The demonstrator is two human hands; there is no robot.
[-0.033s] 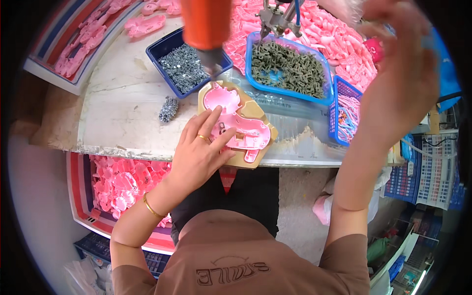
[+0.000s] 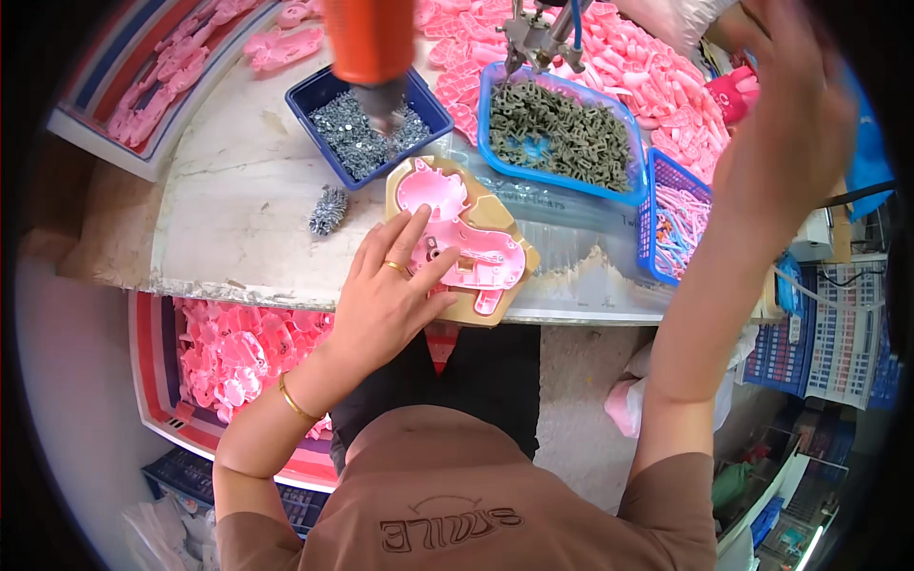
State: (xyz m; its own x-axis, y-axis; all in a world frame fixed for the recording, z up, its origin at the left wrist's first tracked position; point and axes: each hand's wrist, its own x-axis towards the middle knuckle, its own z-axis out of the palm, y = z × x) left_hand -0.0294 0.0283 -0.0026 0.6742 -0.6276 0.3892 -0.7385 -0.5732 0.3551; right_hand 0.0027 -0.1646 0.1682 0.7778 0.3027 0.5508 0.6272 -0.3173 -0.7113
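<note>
My left hand, with a gold ring, lies with fingers spread on a pink plastic shell half. The shell sits open side up in a tan shaped holder near the table's front edge. Above and beyond it hangs an orange electric screwdriver, its blurred tip over a dark blue tray of small silver screws. High on the right, away from the shell, is my raised right hand. Motion smears its fingers, so any hold is unclear.
A light blue tray of grey-green parts stands behind the holder, below a metal fixture. Pink parts heap at the back. A purple basket holds thin coloured pieces. Left are a screw clump and a box of pink shells.
The orange screwdriver has shifted left, its tip now over the screw tray. My right hand has moved a little up and right. My left hand stays on the shell.
</note>
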